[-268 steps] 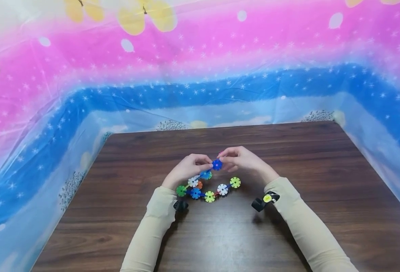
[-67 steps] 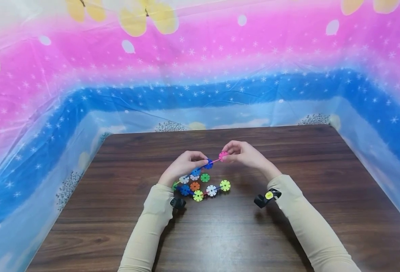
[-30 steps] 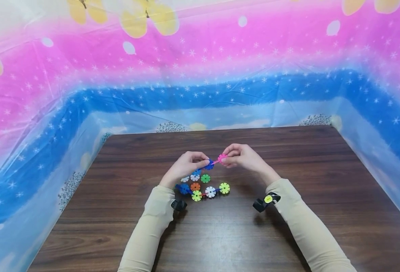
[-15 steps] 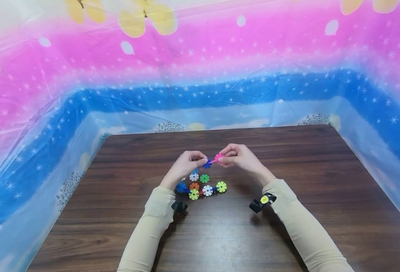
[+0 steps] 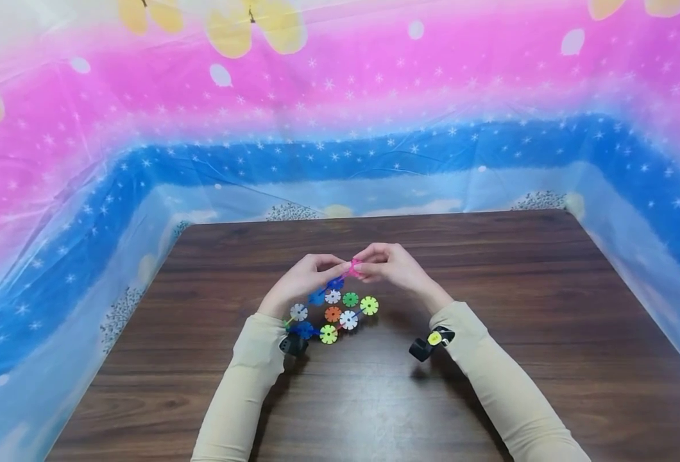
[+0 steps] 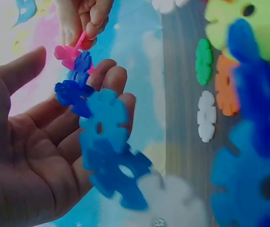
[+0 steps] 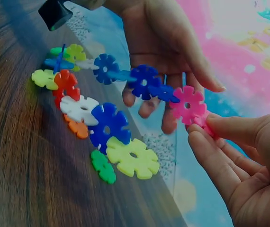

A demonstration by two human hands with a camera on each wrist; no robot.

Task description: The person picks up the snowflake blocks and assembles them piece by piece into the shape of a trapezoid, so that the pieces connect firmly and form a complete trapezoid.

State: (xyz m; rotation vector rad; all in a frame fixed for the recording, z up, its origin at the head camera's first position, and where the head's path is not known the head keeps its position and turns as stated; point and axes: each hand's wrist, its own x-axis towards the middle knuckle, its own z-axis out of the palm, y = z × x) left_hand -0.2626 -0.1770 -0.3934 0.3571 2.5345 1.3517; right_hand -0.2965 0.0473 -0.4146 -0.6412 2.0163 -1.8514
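My right hand point(image 5: 394, 266) pinches the pink end of a chain of notched plastic snowflake discs; a pink disc point(image 7: 188, 106) shows beside its fingertips. Thumb and fingers of my left hand point(image 6: 54, 142) stand apart, and the chain runs across in front of its fingers. From the pink end the chain goes through a dark blue disc point(image 7: 144, 82) and light blue discs point(image 6: 104, 116), then loops round by a white disc point(image 5: 298, 312). Its other end, with a yellow-green disc point(image 5: 369, 305), lies nearer me.
Three loose discs lie inside the loop: a green disc point(image 5: 350, 299), an orange disc point(image 5: 332, 314) and a white disc point(image 5: 333, 296). The brown wooden table point(image 5: 490, 269) has a patterned cloth point(image 5: 340, 154) hanging behind it. Black straps sit at both wrists.
Both hands have moved left with the chain's pink end. My left fingers no longer pinch the dark blue disc. The chain's yellow-green end has shifted slightly left and away from me.
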